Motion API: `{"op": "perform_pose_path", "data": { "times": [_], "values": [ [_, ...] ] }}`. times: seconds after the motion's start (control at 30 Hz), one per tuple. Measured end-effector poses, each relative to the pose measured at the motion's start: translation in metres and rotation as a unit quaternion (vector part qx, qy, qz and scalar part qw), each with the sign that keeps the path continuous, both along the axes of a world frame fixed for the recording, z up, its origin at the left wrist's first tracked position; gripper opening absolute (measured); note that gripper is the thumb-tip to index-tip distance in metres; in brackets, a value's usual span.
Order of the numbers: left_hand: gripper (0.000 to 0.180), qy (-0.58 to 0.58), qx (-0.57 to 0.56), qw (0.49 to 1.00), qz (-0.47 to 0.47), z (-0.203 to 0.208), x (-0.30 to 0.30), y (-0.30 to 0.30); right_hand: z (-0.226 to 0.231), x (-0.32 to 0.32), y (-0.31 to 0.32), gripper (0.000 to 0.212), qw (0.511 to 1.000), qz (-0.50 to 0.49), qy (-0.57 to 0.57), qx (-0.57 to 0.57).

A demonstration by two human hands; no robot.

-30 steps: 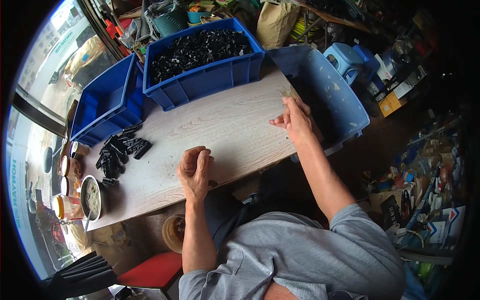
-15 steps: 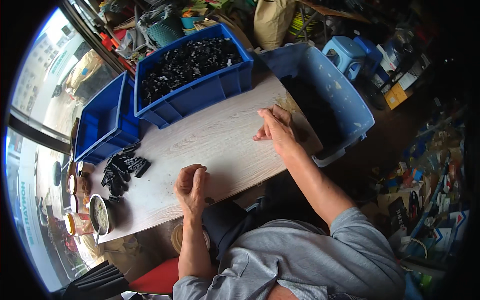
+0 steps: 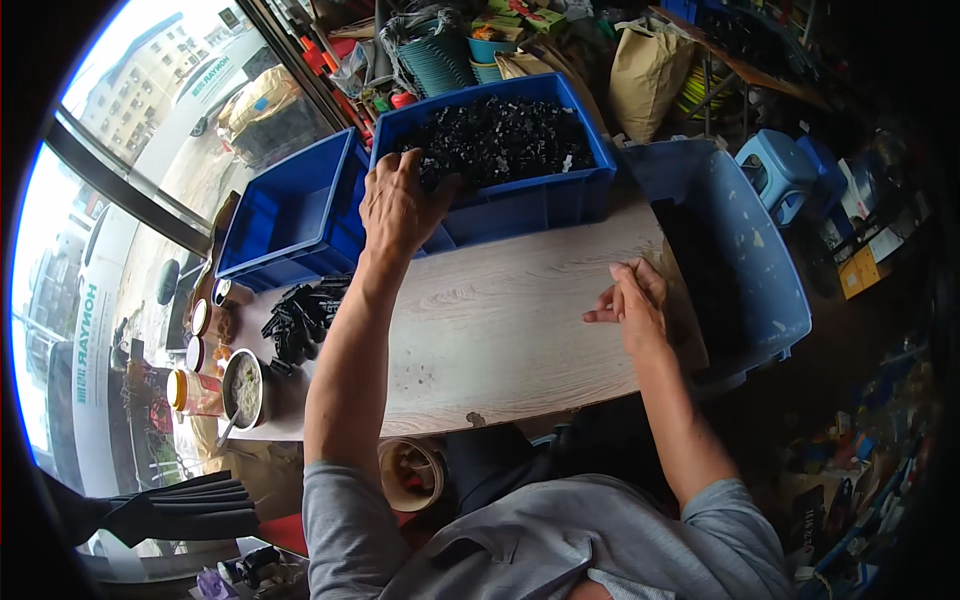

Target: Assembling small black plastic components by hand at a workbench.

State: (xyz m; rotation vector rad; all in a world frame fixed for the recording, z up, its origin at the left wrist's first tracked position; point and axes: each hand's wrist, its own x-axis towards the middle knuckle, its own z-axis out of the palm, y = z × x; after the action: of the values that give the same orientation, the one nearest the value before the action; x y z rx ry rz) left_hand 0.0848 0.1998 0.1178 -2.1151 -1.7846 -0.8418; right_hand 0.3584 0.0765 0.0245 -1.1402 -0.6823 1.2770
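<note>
My left hand [image 3: 398, 205] reaches over the near left corner of a blue bin [image 3: 530, 205], fingers apart and bent down toward the heap of small black plastic pieces [image 3: 500, 140] inside. Its fingertips are partly hidden against the dark pieces, and I see nothing held. Above the right part of the pale wooden table [image 3: 490, 330], my right hand [image 3: 640, 305] has its fingers curled together, one lower finger pointing left. Whatever it may hold is hidden. A pile of black plastic parts [image 3: 298, 320] lies on the table, left of my left forearm.
A second blue bin [image 3: 290, 215] stands by the window. Along the table's left edge are a bowl with a spoon [image 3: 245, 390] and several jars [image 3: 195, 392]. A large light-blue tub [image 3: 765, 270] adjoins the right end; a bucket [image 3: 412, 475] sits below the near edge.
My left hand has gone from loosely closed above the near table edge up and forward to the bin of black pieces. My right hand stays curled over the table's right side. The view has shifted.
</note>
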Motion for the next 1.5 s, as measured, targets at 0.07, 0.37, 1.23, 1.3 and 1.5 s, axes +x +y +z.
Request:
{"op": "perform_pose_path", "data": {
  "times": [0.07,0.37,1.23,1.3,1.5],
  "values": [
    [0.066,-0.008,-0.122,0.992,0.038,0.011,0.004,0.019,-0.001,0.002,-0.001,0.019,1.0,0.015,0.007,0.007],
    [0.08,0.014,-0.249,0.967,-0.046,-0.01,-0.006,0.078,0.001,0.002,0.0,0.018,0.999,0.028,0.016,0.017],
    [0.047,0.05,-0.176,0.979,-0.089,0.004,-0.01,0.059,-0.001,0.002,-0.005,0.021,0.997,0.031,-0.053,0.036],
    [0.047,0.051,-0.194,0.977,-0.071,0.003,-0.014,0.061,-0.001,0.0,-0.005,0.021,0.997,0.032,-0.054,0.037],
    [0.038,0.021,-0.158,0.975,-0.154,0.003,-0.02,0.067,-0.004,-0.001,-0.007,0.025,0.996,0.009,-0.075,0.041]
  ]
}}
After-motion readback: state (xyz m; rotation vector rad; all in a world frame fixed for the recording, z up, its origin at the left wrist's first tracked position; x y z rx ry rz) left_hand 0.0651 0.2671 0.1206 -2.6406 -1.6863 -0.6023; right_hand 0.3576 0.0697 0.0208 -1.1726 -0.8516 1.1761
